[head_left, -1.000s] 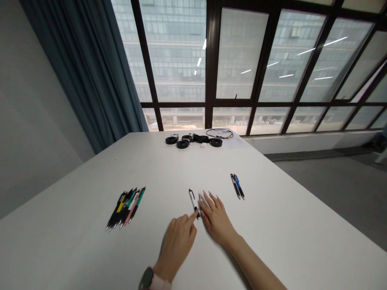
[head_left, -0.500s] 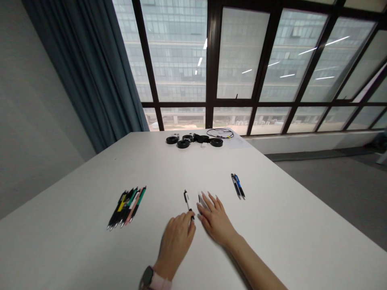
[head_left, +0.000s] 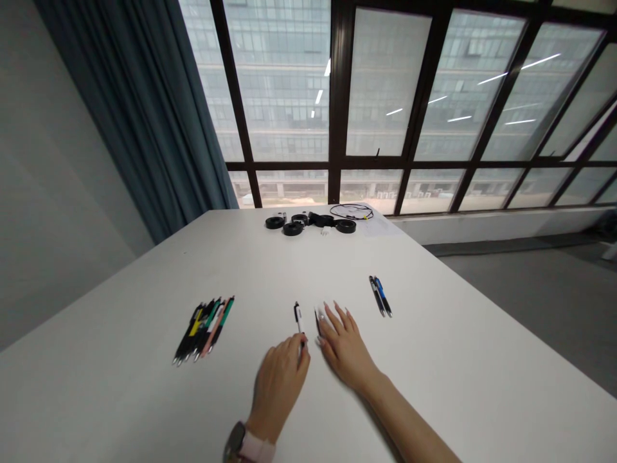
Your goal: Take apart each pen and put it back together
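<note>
My left hand [head_left: 281, 373] is closed, with thumb and forefinger pinching the near end of a black-and-white pen [head_left: 299, 317] that points away from me on the white table [head_left: 144, 411]. Beside it my right hand [head_left: 348, 354] lies palm down, its fingers stretched out and slightly apart. Under and next to its fingertips shows a slim thing with a dark edge and a pale part [head_left: 317, 323], mostly covered by the fingers. To the left lies a row of several pens [head_left: 205, 329] in black, yellow, green, white and pink.
Two pens, one dark and one blue [head_left: 383, 297], lie side by side at the right. Several black tape-like rolls [head_left: 292, 229] and a thin black cable [head_left: 351, 211] sit at the far end. A blue curtain [head_left: 139, 109] and windows stand behind.
My left hand has shifted slightly left with the pen's end in its pinch. More of the dark-edged thing shows beside my right fingers. The rest stays put.
</note>
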Tool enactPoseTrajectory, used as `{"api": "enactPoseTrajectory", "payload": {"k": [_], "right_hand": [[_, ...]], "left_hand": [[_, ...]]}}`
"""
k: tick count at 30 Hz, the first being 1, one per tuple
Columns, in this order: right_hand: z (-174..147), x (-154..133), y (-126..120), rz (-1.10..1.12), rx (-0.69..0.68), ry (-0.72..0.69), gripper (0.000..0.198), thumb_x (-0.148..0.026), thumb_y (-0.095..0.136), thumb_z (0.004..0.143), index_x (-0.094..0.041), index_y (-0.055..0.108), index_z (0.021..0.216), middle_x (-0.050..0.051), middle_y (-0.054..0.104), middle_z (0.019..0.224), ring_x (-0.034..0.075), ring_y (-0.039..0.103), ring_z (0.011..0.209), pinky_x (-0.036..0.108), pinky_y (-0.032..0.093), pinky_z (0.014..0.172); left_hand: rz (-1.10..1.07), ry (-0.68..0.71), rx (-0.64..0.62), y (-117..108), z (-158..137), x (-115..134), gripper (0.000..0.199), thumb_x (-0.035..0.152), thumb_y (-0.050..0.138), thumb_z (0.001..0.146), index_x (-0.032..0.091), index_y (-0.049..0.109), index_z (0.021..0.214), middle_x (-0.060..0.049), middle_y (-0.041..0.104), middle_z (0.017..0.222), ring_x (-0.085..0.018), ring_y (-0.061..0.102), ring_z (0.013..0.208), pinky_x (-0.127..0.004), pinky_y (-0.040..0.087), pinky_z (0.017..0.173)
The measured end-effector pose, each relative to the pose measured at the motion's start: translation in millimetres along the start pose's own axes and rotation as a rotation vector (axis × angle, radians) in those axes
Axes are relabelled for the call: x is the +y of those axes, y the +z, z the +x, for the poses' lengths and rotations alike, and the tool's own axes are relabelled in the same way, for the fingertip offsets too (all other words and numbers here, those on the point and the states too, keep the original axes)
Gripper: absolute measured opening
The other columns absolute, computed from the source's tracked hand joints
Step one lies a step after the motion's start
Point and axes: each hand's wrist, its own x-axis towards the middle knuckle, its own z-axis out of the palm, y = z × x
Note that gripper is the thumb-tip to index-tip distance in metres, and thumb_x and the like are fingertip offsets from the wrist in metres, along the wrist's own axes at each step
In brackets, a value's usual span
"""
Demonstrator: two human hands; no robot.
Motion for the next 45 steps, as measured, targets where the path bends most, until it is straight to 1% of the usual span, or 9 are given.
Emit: {"api": "enactPoseTrajectory", "payload": {"k": [7,15,20,29,33,35,37,40,45], "right_hand": [[-1,-2,0,-0.015,-0.031,-0.042,0.038,-0.025,0.055,0.097,-0.021,0.061,0.134,0.010,0.040,0.157,0.033,0.028,0.148,0.056,0.030,0.118],[-2,-4,-4,0.024,-0.062,-0.074,0.038,-0.024,0.055,0.096,-0.027,0.062,0.133,0.008,0.041,0.157,0.030,0.028,0.148,0.055,0.028,0.119],[1,-4,-2,0.037,0.012,-0.041,0.039,-0.022,0.053,0.097,-0.024,0.060,0.135,0.008,0.050,0.151,0.028,0.035,0.145,0.054,0.028,0.119],[4,-3,2,0.049,0.131,0.047,0.022,-0.013,0.053,0.095,-0.021,0.067,0.110,0.010,0.064,0.131,0.027,0.047,0.135,0.054,0.032,0.116],[7,-9,1,0.008,0.117,0.045,0.004,-0.020,0.063,0.091,-0.020,0.064,0.095,0.010,0.066,0.114,0.028,0.050,0.130,0.053,0.032,0.116],[10,-14,2,-0.042,0.110,0.029,0.010,-0.026,0.069,0.088,-0.020,0.063,0.093,0.011,0.066,0.110,0.030,0.051,0.127,0.054,0.032,0.115],[13,-19,3,-0.102,0.097,0.020,0.017,-0.031,0.072,0.086,-0.019,0.063,0.093,0.013,0.065,0.110,0.032,0.054,0.120,0.052,0.038,0.109],[18,-24,3,-0.183,0.056,0.020,0.018,-0.032,0.071,0.087,-0.018,0.063,0.095,0.013,0.065,0.106,0.030,0.058,0.101,0.046,0.048,0.090],[22,-29,2,-0.262,-0.027,0.049,0.009,-0.026,0.064,0.092,-0.019,0.061,0.088,0.009,0.066,0.086,0.026,0.059,0.083,0.039,0.043,0.074]], "left_hand": [[0.039,-0.049,0.027,-7,3,2,0.026,0.027,0.041,0.098,0.020,0.066,0.097,-0.002,0.070,0.075,-0.017,0.065,0.066,-0.029,0.044,0.067],[0.029,-0.085,0.040,-6,4,-3,0.023,0.029,0.043,0.098,0.021,0.064,0.094,0.000,0.068,0.070,-0.017,0.066,0.063,-0.027,0.043,0.063],[0.016,-0.083,0.044,-9,5,-4,0.022,0.028,0.043,0.097,0.021,0.062,0.091,0.000,0.068,0.069,-0.016,0.064,0.061,-0.027,0.041,0.060],[0.044,-0.110,0.007,-10,5,-6,0.026,0.029,0.040,0.099,0.022,0.060,0.083,0.000,0.066,0.065,-0.016,0.063,0.059,-0.027,0.039,0.059],[0.075,-0.098,0.007,-7,4,-9,0.027,0.029,0.041,0.099,0.023,0.060,0.081,0.000,0.066,0.065,-0.017,0.064,0.061,-0.027,0.037,0.059],[0.086,-0.092,0.005,-6,3,-10,0.026,0.028,0.042,0.099,0.022,0.060,0.081,0.000,0.066,0.066,-0.017,0.064,0.061,-0.027,0.037,0.060],[0.094,-0.097,-0.001,-6,3,-10,0.026,0.028,0.043,0.099,0.022,0.060,0.080,0.000,0.066,0.066,-0.017,0.064,0.062,-0.028,0.037,0.061],[0.090,-0.101,-0.012,-7,3,-9,0.026,0.027,0.043,0.099,0.022,0.060,0.080,0.000,0.066,0.066,-0.018,0.064,0.062,-0.029,0.037,0.061],[0.079,-0.100,-0.005,-8,4,-9,0.027,0.026,0.043,0.100,0.021,0.061,0.080,-0.001,0.066,0.066,-0.018,0.064,0.062,-0.029,0.036,0.060]]}}
